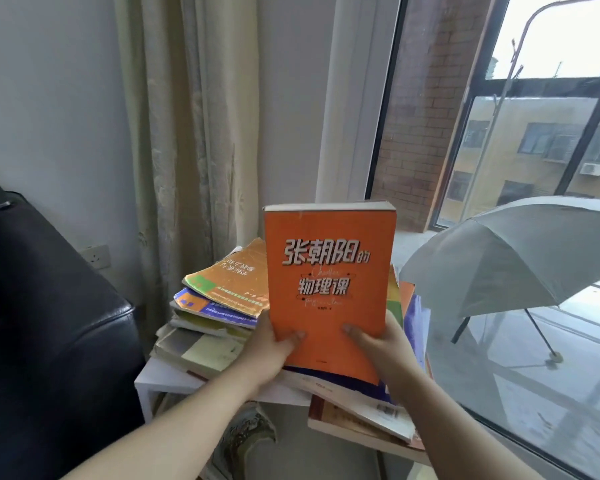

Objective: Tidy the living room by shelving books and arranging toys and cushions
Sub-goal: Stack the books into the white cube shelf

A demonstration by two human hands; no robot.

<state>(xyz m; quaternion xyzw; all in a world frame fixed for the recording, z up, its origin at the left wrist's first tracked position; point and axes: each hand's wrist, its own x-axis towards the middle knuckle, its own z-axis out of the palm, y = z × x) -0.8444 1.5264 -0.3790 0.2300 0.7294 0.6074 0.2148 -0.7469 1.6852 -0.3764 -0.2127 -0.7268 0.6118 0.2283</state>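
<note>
While I'm holding the orange book [329,282] upright over the book piles [219,299] on the white table [163,377], my left hand [271,353] is gripping its 7 o'clock corner, right hand [387,344] its 5 o'clock, thumbs pressing the cover, other fingers hidden behind. Advising: supporting the bottom edge evenly, avoiding tipping onto piles.

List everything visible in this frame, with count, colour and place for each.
book: one, orange, held upright above the table
left pile of books: one pile, mixed colours, on the table
right pile of books: one pile, mixed colours, under the held book
table: one, white, beneath the piles
sofa: one, black, far left
curtain: one, beige, behind the table
socket: one, white, wall beside sofa
umbrella: one, grey, open, floor at right
window: one, dark-framed, right
left hand: grips book's lower left
right hand: grips book's lower right
</note>
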